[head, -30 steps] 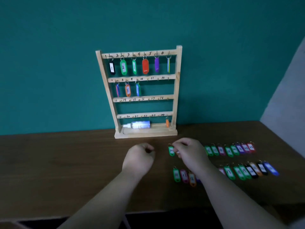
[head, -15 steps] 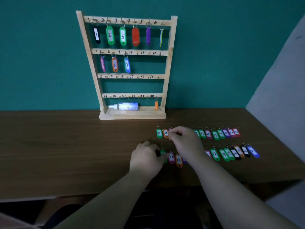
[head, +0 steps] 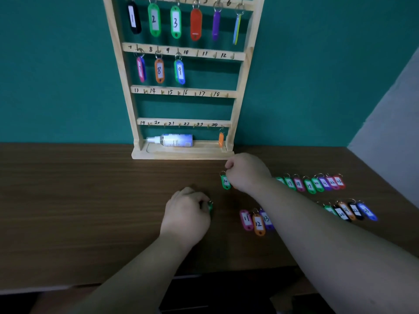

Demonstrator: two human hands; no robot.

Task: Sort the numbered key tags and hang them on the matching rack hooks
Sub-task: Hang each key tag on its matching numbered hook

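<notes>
A wooden key rack (head: 242, 87) stands against the teal wall, with tags hanging on hooks 1 to 9 and an orange tag (head: 221, 139) on hook 24. My right hand (head: 246, 173) pinches the ring of a green tag marked 10 (head: 225, 182) just above the table. My left hand (head: 186, 214) is curled round another green tag (head: 210, 206), mostly hidden. Tags 11, 12 and 13 (head: 257, 220) lie in front of my right forearm. Two rows of numbered tags (head: 317, 183) (head: 350, 210) stretch to the right.
A white spray bottle (head: 172, 140) lies on the rack's base tray. The brown table (head: 79, 200) ends at a front edge near me. A grey wall (head: 390, 137) closes in on the right.
The view has dropped closer to the table. My left hand took a green tag from the near row and drew it left. My right hand lifted tag 10 by its ring.
</notes>
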